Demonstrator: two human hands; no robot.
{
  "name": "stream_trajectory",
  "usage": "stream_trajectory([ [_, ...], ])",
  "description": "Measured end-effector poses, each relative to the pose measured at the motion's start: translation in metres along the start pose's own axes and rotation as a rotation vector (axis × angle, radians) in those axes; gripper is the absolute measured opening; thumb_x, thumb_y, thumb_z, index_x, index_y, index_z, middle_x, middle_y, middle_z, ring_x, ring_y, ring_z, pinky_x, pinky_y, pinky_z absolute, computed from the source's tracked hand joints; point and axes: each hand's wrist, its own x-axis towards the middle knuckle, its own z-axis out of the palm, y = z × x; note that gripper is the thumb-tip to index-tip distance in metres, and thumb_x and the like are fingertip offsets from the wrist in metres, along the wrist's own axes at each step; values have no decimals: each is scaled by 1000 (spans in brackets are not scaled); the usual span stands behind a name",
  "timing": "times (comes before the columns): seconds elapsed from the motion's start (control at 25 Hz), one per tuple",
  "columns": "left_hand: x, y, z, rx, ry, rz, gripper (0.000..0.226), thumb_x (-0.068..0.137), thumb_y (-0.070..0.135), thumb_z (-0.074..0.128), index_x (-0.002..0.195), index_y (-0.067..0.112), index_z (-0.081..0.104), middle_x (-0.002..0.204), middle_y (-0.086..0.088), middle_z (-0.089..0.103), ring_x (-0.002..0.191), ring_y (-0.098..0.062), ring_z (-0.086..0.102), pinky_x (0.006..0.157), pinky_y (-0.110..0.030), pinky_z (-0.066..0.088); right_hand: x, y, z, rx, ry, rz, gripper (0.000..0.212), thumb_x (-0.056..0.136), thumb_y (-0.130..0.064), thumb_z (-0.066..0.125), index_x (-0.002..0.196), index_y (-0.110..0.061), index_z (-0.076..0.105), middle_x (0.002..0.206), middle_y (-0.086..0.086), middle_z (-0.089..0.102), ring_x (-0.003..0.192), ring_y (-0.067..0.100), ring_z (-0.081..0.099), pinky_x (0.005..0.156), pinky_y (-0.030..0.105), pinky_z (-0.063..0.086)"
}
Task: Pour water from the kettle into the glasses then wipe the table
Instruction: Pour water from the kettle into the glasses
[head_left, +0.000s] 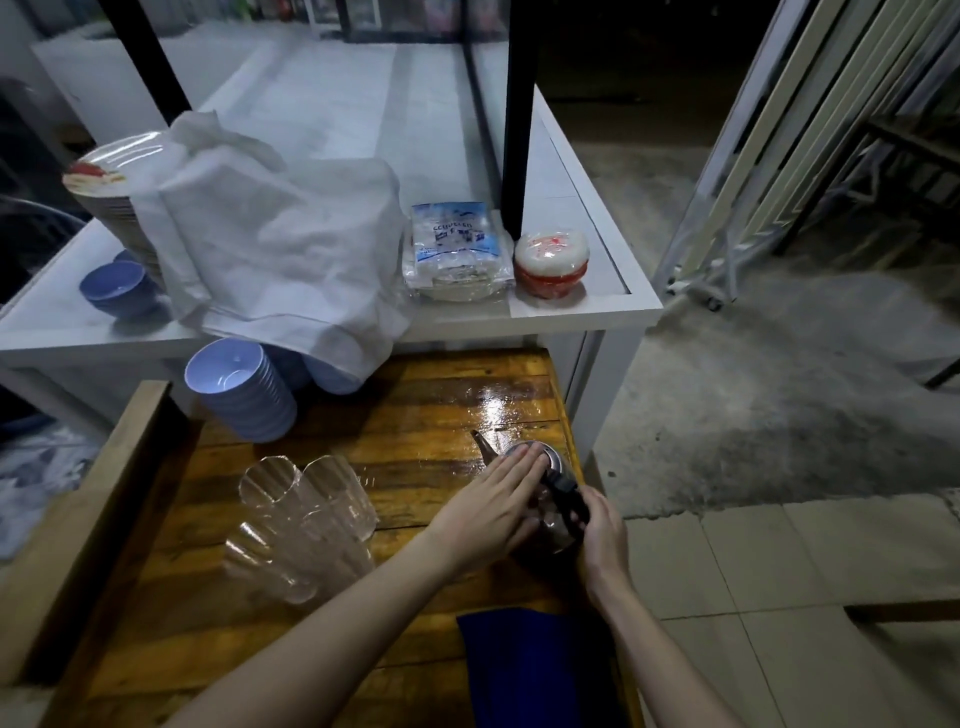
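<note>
While the left hand (498, 499) lies flat on the lid, the right hand (597, 525) grips the handle of the kettle (550, 499) at five o'clock on the bench (415, 447); it is likely heavy and slick, with fragile glasses (306, 514) at nine o'clock.

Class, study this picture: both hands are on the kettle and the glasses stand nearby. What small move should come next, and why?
Probably lift the kettle and swing its spout toward the glasses. The right hand grips the handle, the left hand rests on the lid, and the glasses look empty.
</note>
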Motion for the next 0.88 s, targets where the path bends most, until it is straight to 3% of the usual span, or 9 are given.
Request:
stream_trajectory([
  [0.08, -10, -2, -1, -11, 1, -5, 68, 103, 47, 21, 153, 14, -11, 158, -4, -17, 148, -17, -15, 121, -31, -8, -9, -7, -4, -19, 13, -40, 27, 102, -18, 44, 114, -8, 66, 100, 6, 66, 89, 13, 61, 66, 26, 47],
  [0.32, -53, 5, -16, -92, 120, -11, 68, 103, 48, 25, 154, 16, -8, 160, -1, -14, 148, -13, -16, 119, -28, -10, -59, -32, 3, -55, -35, -136, 34, 101, -12, 38, 77, -14, 63, 82, 7, 62, 77, 16, 57, 61, 27, 44],
  [0.72, -141, 5, -40, -172, 325, -96, 69, 102, 46, 28, 155, 12, -1, 163, -8, -3, 151, -16, -7, 123, -33, 0, -121, -45, 40, -323, -102, -353, 32, 96, -19, 48, 67, -11, 59, 72, 7, 58, 73, 21, 54, 66, 37, 45],
  [0.88, -169, 4, -36, -229, 368, -126, 71, 102, 46, 31, 155, 11, -1, 163, -5, -6, 150, -14, -8, 122, -30, -3, -137, -41, 54, -436, -122, -419, 36, 96, -20, 48, 75, 6, 61, 70, 7, 59, 72, 22, 55, 65, 37, 44],
])
